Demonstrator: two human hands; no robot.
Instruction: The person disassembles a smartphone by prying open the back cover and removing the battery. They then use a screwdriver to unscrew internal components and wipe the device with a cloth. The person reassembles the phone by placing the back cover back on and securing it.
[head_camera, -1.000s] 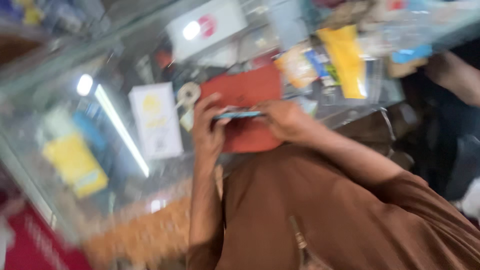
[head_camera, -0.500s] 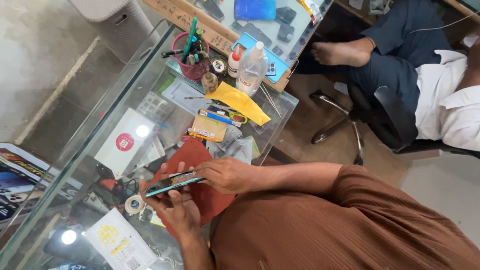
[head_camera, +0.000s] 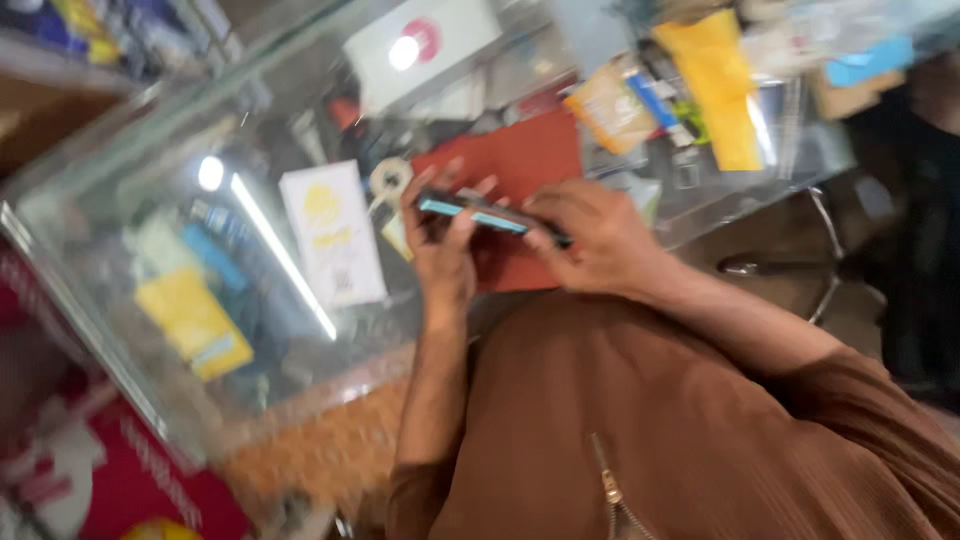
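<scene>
Both hands are up over the glass counter top (head_camera: 150, 330), and between them sits a slim dark phone with a light-blue edge (head_camera: 490, 215), held edge-on just above a flat red-brown mat (head_camera: 520, 160). The left hand (head_camera: 445, 250) has its fingers wrapped tight round the phone's near end, while the right hand (head_camera: 590, 235) clamps the other end, fingers closed over it. Beside the left hand lie a white printed card (head_camera: 335, 235) and a small tape roll (head_camera: 388, 178), all rather blurred.

Phone (head_camera: 490, 214) between both hands, above mat (head_camera: 520, 165) on glass counter (head_camera: 150, 180).
</scene>
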